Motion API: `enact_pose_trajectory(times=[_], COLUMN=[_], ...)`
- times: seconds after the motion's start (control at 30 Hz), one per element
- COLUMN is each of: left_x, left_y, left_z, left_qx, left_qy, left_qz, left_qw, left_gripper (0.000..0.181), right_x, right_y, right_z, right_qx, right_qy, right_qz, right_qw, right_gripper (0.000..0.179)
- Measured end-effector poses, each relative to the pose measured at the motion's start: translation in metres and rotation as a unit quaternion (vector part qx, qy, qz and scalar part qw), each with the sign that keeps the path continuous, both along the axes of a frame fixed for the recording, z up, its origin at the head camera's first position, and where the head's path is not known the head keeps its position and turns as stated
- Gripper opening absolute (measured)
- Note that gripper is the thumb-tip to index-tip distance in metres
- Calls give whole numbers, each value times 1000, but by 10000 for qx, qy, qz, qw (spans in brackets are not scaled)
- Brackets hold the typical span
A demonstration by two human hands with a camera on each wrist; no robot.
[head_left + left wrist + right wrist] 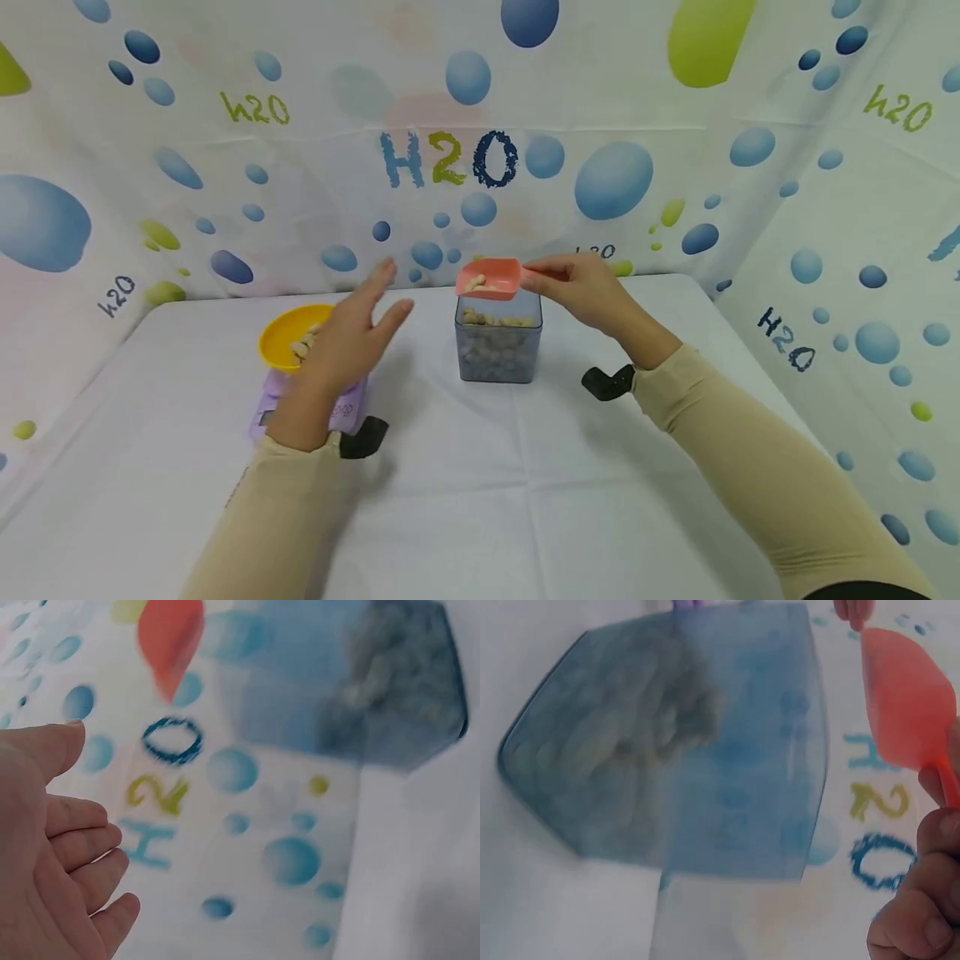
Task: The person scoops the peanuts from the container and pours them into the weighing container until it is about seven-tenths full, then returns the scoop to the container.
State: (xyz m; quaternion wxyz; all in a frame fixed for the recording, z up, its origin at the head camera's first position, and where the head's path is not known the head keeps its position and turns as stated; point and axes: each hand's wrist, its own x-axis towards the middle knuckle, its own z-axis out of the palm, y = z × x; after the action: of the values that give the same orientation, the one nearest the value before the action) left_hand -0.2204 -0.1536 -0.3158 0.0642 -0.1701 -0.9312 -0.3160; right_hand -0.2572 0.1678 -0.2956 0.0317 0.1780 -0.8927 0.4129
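My right hand (581, 287) pinches the handle of a small coral-red scoop (504, 271), held level just above a clear bluish square container (497, 354). A few peanuts (476, 283) lie in the scoop. More peanuts fill the container to roughly half its height. In the right wrist view the scoop (904, 701) appears beside the container's open rim. My left hand (348, 342) is raised with extended fingers and holds nothing. It overlaps a yellow bowl (281, 333) of peanuts in the head view, hiding part of it. The left wrist view shows the left palm (52, 877) with fingers loosely extended.
The yellow bowl stands on a lilac kitchen scale (348, 408) at the left, partly covered by the left arm. A white cloth (465, 500) covers the table. A patterned curtain (315, 167) with drops and "H2O" lettering hangs behind it and at the sides.
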Motion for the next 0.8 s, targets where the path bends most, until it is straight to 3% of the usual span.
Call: enact_pose_trajectory(times=[0.13,0.3,0.43,0.6,0.7,0.8], left_x=[13,20,15,10,10,10], left_y=[-50,-96,-118,-126,-126,-128], left_z=[8,-3,-18,-31,-32,-30], left_qx=[-235,-494,-646,-702,-700,-736], left_qy=[-95,-538,-950,-1374,-1420,-1410], left_qz=[487,904,929,782,794,831], left_qw=[9985,9932,9890,9849,9842,9838], left_gripper=[74,88,99,107,108,108], right_x=[-1,3,9,12,13,17], right_y=[-35,-87,-131,-173,-189,-198], right_z=[9,16,13,-3,-12,-19], right_qx=[-172,-226,-123,364,1035,1829], right_qy=[-17,-21,-18,142,711,1736], right_qz=[247,457,689,644,637,759], right_qw=[9995,9987,9975,9972,9900,9647], right_gripper=[48,45,43,41,40,36])
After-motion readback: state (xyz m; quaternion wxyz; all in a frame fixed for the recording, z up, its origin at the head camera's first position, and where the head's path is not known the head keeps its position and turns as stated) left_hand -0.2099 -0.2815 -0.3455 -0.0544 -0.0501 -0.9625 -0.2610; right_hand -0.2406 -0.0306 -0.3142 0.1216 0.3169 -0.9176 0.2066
